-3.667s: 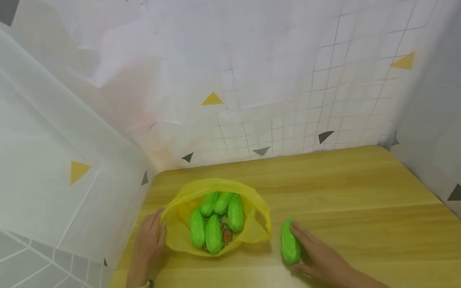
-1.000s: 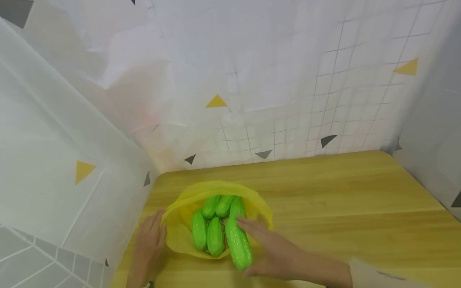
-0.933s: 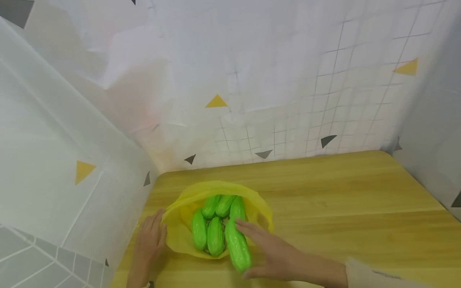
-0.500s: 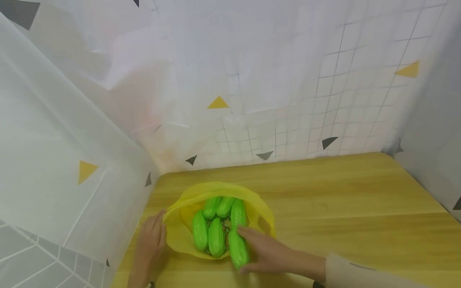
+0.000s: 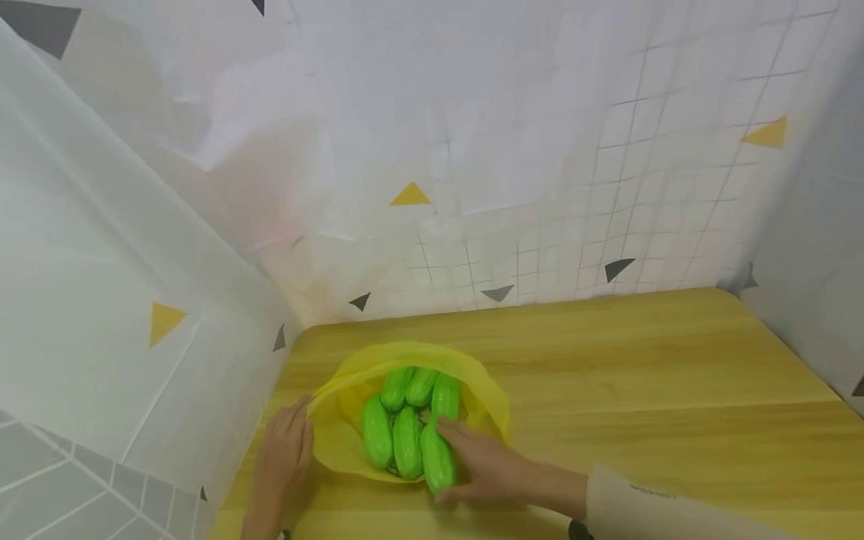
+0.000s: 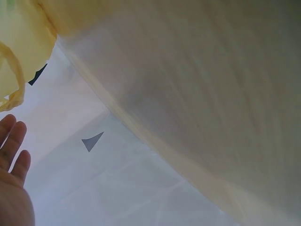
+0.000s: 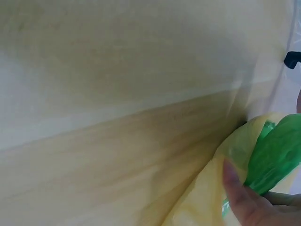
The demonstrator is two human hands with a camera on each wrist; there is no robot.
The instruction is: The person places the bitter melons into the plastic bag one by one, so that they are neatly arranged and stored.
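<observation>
A yellow plastic bag [image 5: 418,351] lies on the table with its mouth facing me, and several shiny green cucumbers [image 5: 408,442] rest inside. My right hand [image 5: 482,469] grips another cucumber [image 5: 439,459] at the front right of the bag's mouth. In the right wrist view, thumb and fingers lie on either side of the cucumber [image 7: 277,153], against the bag [image 7: 202,193]. At the bag's left edge is my left hand [image 5: 283,442], fingertips at the rim. The left wrist view shows this hand [image 6: 11,181] with straight fingers, near the bag [image 6: 28,28].
The wooden table [image 5: 628,390] extends to the right of the bag. A white sheeted wall [image 5: 472,187] with yellow and dark triangles rises behind, and another sheet [image 5: 101,262] closes off the left side.
My right hand has lifted the cucumber from the table right of the bag and carried it left to the bag's mouth. My left hand stays at the bag's left edge.
</observation>
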